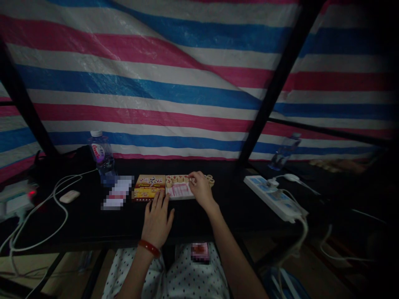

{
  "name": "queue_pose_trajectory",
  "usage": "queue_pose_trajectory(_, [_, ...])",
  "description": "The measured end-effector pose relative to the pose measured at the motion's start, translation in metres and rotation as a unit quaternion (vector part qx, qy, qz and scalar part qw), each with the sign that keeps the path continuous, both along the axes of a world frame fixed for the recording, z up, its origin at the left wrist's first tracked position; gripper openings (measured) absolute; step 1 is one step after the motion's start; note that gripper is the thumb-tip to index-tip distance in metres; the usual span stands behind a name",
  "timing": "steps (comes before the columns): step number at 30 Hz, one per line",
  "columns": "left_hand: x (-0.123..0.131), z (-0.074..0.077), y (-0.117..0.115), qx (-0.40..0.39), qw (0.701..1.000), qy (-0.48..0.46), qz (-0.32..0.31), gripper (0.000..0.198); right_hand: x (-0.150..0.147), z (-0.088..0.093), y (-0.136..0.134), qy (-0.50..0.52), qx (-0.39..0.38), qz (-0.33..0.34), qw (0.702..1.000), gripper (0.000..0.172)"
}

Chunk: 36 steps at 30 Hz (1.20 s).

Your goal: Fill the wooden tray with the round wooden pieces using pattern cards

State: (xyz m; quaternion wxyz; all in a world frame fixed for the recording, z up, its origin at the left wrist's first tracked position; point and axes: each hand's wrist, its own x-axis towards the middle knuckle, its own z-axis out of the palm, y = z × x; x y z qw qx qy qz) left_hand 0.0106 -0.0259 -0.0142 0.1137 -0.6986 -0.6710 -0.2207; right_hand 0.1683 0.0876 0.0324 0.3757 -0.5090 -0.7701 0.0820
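Note:
A red and yellow box [149, 185] with printed lettering lies on the black table. Against its right side sits a white tray [181, 197] with a row of round wooden pieces [177, 179] along its back and a pink print showing below them. My left hand [158, 216], a red bangle on the wrist, rests with fingers spread over the front right edge of the box. At the tray's right part is my right hand [200, 189], its fingers bent together at the row; what they pinch is too small to make out. More round pieces [210, 180] lie just beyond it.
A bottle [102, 155] and a blurred paper [118, 192] are left of the box, with a white case [70, 196] and cables. To the right lie a power strip [271, 197] and another bottle [284, 151]. Striped sheeting [156, 91] hangs behind the black table [237, 216].

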Motion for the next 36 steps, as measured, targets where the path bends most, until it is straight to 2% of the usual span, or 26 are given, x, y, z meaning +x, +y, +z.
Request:
queue_pose_trajectory(2, [0.000, 0.001, 0.000, -0.004, 1.000, -0.001, 0.001, 0.048, 0.026, 0.000, -0.006, -0.029, -0.020, -0.066, 0.997, 0.025])
queue_pose_trajectory(4, [0.000, 0.002, -0.001, -0.008, 1.000, 0.000, 0.000, 0.048, 0.047, -0.002, -0.010, -0.067, -0.044, -0.103, 0.991, 0.028])
queue_pose_trajectory(7, [0.000, 0.002, 0.000, -0.010, 1.000, 0.001, 0.000, 0.047, 0.066, -0.010, -0.010, -0.126, -0.083, -0.111, 0.982, 0.032])
queue_pose_trajectory(10, [-0.001, 0.001, 0.000, -0.008, 1.000, -0.001, 0.001, 0.048, 0.071, -0.017, -0.007, -0.122, -0.103, -0.081, 0.984, 0.033])
queue_pose_trajectory(16, [-0.002, 0.002, 0.000, -0.011, 1.000, 0.001, -0.005, 0.048, 0.070, -0.021, 0.002, -0.046, -0.091, -0.048, 0.994, 0.017])
queue_pose_trajectory(23, [-0.002, 0.001, 0.000, -0.012, 1.000, -0.005, -0.006, 0.049, 0.078, -0.025, 0.004, -0.020, -0.070, -0.082, 0.994, 0.009])
queue_pose_trajectory(26, [-0.001, 0.002, -0.001, -0.009, 1.000, -0.009, -0.008, 0.049, 0.071, -0.014, 0.004, 0.015, -0.040, -0.087, 0.995, 0.010])
queue_pose_trajectory(30, [-0.001, 0.002, -0.001, -0.009, 1.000, -0.007, -0.007, 0.048, 0.040, 0.005, 0.005, 0.060, -0.036, -0.011, 0.997, 0.011])
queue_pose_trajectory(33, [-0.001, 0.002, -0.001, -0.010, 1.000, -0.005, -0.006, 0.048, 0.008, 0.012, 0.008, 0.040, -0.034, 0.062, 0.997, 0.012])
queue_pose_trajectory(36, [-0.001, 0.002, -0.001, -0.012, 1.000, -0.004, -0.006, 0.049, -0.018, 0.009, 0.012, -0.006, -0.042, 0.097, 0.994, 0.015])
